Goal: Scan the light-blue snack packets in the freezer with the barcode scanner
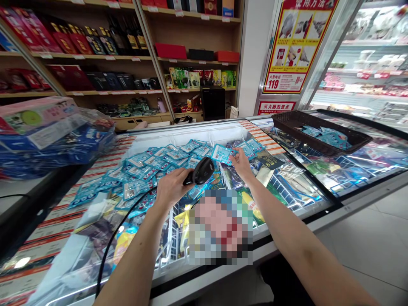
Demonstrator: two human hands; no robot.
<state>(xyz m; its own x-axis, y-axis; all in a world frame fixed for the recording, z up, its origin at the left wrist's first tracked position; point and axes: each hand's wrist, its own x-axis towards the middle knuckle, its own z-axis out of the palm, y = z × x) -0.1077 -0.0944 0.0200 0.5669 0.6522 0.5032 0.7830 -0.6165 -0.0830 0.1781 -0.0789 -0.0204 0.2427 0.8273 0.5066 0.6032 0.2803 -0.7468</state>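
My left hand [174, 187] is wrapped round the handle of a black barcode scanner [204, 171], whose head tilts up and to the right. A black cord runs from it down past my left forearm. Between the fingers of my right hand [241, 165] is a flat blue packet [222, 154], its printed side with a white label facing up. Just left of that packet, a broad pile of similar blue packets [153, 163] lies on the freezer's glass top. A few more blue packets [253, 147] lie just beyond my right hand.
A dark brown basket [321, 131] with blue packets stands at the right on the glass. Plastic-wrapped boxes [47, 131] are stacked at the left. Under the glass, white wire baskets [174, 231] hold bagged goods. Behind stand stocked shelves [191, 61]. A blurred patch hides part of the glass.
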